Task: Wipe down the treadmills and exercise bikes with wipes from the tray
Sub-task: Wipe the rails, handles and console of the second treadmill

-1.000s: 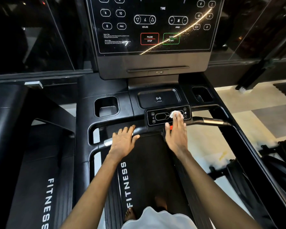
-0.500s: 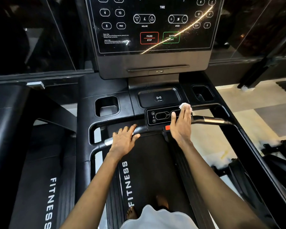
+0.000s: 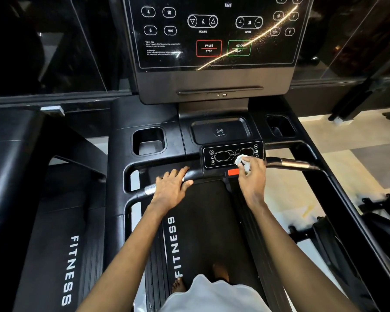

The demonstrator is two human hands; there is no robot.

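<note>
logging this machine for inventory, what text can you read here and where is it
"TIME": console top
"INCLINE": under arrow keys
"SPEED": under plus-minus keys
"PAUSE STOP": red box
"QUICK START": green box
"4", "10", "PROG": round keys
"FITNESS": deck; neighbouring deck
"Warm tips": heading; lines beneath too small
Handlebar panel, charging pad: labels unreadable
</note>
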